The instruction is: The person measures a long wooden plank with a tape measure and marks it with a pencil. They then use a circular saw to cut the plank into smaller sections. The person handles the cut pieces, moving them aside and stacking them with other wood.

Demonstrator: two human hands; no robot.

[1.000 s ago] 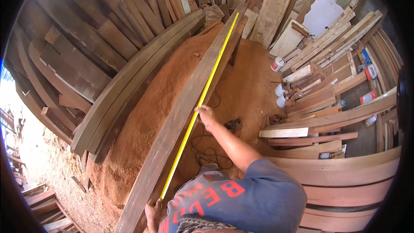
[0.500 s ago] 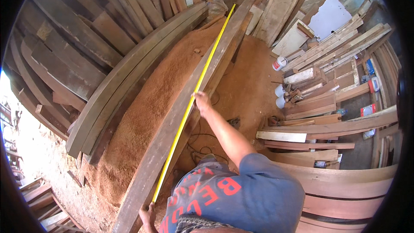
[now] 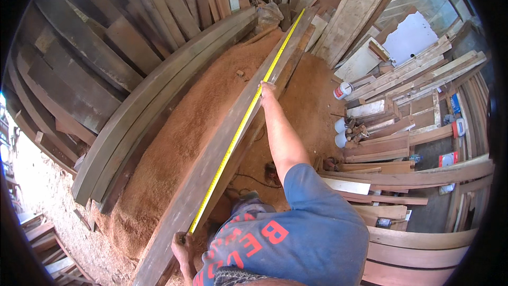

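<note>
A yellow tape measure (image 3: 222, 164) stretches along a long, grey-brown wooden board (image 3: 180, 206) that runs diagonally away from me. My left hand (image 3: 182, 249) is closed around the tape's near end at the board's edge; the case is mostly hidden in my fingers. Farther along, my right hand (image 3: 266, 91) grips the tape against the board, fingers curled over it, with my arm stretched forward. The tape continues past that hand to the board's far end.
A sawdust heap (image 3: 159, 159) lies left of the board. Dark planks (image 3: 95, 74) lean along the left; stacked timber (image 3: 423, 180) fills the right. White buckets (image 3: 341, 137), a paint pail (image 3: 343, 90) and a cable (image 3: 248, 177) are on the floor.
My right hand has slid farther up along the tape toward the board's far end, with the arm reaching out. My left hand stays at the near end, slightly higher in view.
</note>
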